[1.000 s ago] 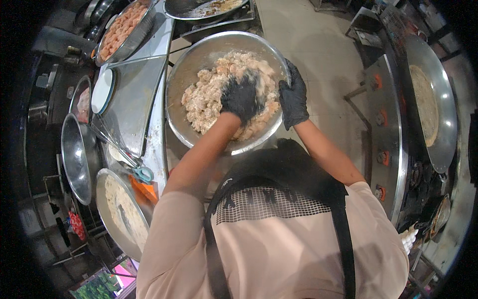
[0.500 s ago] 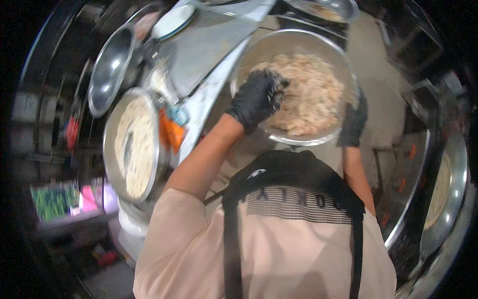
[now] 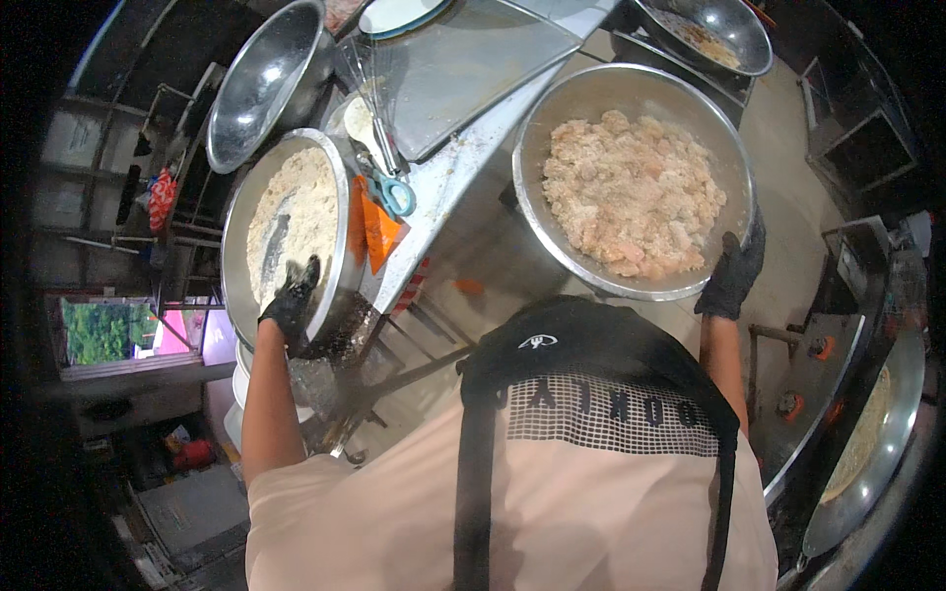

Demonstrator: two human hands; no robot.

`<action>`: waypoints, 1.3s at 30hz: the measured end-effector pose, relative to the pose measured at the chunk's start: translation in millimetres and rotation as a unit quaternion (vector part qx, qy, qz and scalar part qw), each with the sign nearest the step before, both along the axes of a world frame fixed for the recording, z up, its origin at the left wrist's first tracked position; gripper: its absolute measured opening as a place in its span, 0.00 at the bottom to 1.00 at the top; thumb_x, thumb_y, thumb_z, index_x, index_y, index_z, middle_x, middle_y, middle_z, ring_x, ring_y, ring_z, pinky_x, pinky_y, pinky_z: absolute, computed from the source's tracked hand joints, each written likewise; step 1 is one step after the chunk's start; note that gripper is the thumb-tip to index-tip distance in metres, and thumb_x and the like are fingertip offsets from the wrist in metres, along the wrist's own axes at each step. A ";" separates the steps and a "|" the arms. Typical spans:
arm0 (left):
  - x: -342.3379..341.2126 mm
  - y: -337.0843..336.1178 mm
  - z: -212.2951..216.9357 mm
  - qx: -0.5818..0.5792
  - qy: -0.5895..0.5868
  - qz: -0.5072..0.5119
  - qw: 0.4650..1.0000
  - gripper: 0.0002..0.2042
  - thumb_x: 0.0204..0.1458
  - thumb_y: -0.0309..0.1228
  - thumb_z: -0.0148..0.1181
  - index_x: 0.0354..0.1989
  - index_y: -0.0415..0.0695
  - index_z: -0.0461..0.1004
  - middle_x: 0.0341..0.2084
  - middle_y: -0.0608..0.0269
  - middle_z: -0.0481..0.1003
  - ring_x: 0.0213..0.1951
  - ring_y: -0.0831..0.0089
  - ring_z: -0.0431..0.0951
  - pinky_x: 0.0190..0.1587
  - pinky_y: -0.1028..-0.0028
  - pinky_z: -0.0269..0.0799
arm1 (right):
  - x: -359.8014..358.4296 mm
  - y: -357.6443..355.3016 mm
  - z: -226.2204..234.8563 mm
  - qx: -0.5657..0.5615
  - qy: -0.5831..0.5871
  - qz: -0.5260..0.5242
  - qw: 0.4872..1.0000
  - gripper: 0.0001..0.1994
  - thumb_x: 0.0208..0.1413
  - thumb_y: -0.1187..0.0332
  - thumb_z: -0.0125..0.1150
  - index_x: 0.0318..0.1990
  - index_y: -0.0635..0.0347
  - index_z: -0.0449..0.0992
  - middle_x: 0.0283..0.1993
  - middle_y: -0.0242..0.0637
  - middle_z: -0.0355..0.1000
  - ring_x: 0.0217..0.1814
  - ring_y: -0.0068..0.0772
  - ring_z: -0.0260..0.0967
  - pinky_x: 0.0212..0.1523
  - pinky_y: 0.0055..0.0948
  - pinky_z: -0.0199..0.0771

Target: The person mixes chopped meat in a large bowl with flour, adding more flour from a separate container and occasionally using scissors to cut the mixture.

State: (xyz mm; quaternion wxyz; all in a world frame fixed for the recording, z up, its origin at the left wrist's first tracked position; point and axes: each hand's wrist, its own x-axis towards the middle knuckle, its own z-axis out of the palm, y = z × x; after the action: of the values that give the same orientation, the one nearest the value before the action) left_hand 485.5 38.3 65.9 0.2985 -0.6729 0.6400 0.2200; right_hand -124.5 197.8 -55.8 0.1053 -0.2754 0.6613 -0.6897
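My left hand (image 3: 291,298), in a black glove, reaches over the near edge of a metal bowl of pale flour (image 3: 280,202). Its fingers are partly apart and dusted at the tips, by the flour; I see nothing held in them. A dark streak runs through the flour. My right hand (image 3: 732,276), also black-gloved, is closed round the right rim of a wide steel bowl (image 3: 631,84). Flour-coated raw meat pieces (image 3: 631,192) fill the bottom of that bowl.
Scissors with blue handles (image 3: 396,197), an orange packet (image 3: 378,231) and a whisk (image 3: 379,108) lie beside the flour bowl. Behind are a metal tray (image 3: 463,74) and another steel bowl (image 3: 266,84). A stove edge (image 3: 816,394) and a large wok (image 3: 902,394) stand right.
My left hand has left the coated meat and swung left to the flour bowl. My right hand stays on the rim of the steel bowl. The view has shifted.
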 end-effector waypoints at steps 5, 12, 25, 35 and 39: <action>-31.7 -59.0 -40.9 0.143 0.563 0.436 0.687 0.30 0.58 0.56 0.33 0.59 0.44 0.55 0.49 0.50 0.65 0.48 0.61 0.66 0.53 0.63 0.61 | -2.9 3.1 0.5 0.016 0.048 -0.007 0.999 0.25 0.46 0.78 0.50 0.56 0.67 0.62 0.54 0.43 0.62 0.55 0.35 0.61 0.57 0.32 0.60; 9.4 -77.1 -93.7 -0.304 0.531 0.224 0.759 0.21 0.57 0.25 0.40 0.61 0.45 0.54 0.47 0.55 0.69 0.39 0.69 0.73 0.45 0.72 0.70 | 6.8 -3.4 13.6 0.039 -0.001 -0.045 0.998 0.26 0.44 0.83 0.46 0.56 0.64 0.63 0.55 0.41 0.64 0.57 0.34 0.60 0.59 0.29 0.56; -99.4 -78.1 61.0 -0.236 0.620 0.236 0.710 0.21 0.48 0.45 0.56 0.49 0.49 0.68 0.38 0.64 0.72 0.28 0.77 0.70 0.22 0.80 0.62 | 5.3 0.4 14.6 0.012 -0.018 -0.046 0.999 0.27 0.43 0.85 0.44 0.56 0.63 0.63 0.54 0.45 0.66 0.58 0.38 0.62 0.60 0.31 0.58; -370.2 -20.7 96.8 0.023 0.637 -0.052 0.768 0.13 0.40 0.33 0.60 0.34 0.41 0.73 0.31 0.63 0.72 0.30 0.73 0.73 0.35 0.74 0.70 | 4.2 -1.6 10.2 0.004 -0.054 -0.047 0.997 0.27 0.44 0.86 0.45 0.57 0.64 0.63 0.54 0.39 0.66 0.56 0.30 0.62 0.58 0.26 0.58; -435.1 -33.4 58.4 0.037 0.627 -0.252 0.736 0.12 0.46 0.27 0.55 0.41 0.41 0.73 0.44 0.54 0.71 0.48 0.59 0.70 0.51 0.67 0.66 | 3.8 -4.0 3.9 0.006 -0.022 -0.049 0.999 0.27 0.44 0.85 0.43 0.57 0.64 0.62 0.54 0.46 0.66 0.59 0.38 0.61 0.61 0.31 0.57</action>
State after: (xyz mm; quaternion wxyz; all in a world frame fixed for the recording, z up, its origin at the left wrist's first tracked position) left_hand 50.4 4.9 124.3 -0.1012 -0.1850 0.8201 0.5320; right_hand -120.8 193.7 -51.9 0.0873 -0.2267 0.6758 -0.6959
